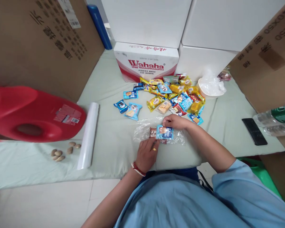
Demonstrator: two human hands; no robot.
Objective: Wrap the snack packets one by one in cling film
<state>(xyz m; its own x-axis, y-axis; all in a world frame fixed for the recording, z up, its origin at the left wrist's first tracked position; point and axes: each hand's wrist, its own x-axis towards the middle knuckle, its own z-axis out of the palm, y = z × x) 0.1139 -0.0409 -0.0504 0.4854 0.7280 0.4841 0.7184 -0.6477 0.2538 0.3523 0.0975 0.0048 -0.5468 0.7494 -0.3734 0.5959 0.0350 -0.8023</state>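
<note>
A crinkled clear plastic bag lies flat near the table's front edge. On it are a brown snack packet and a blue snack packet, the blue one overlapping the brown. My right hand pinches the blue packet at its upper edge, fingers closed. From the near side, my left hand has its fingertips together at the bag's lower edge, against the brown packet; its thumb is mostly hidden. Whether the packets are inside the bag or on top I cannot tell. Just beyond lies a pile of wrapped snacks.
Behind the pile stands a Wahaha carton. A white bowl with crumpled plastic and a black phone are at right, with plastic bottles. Leftward are a plastic roll, several nuts and a red jug.
</note>
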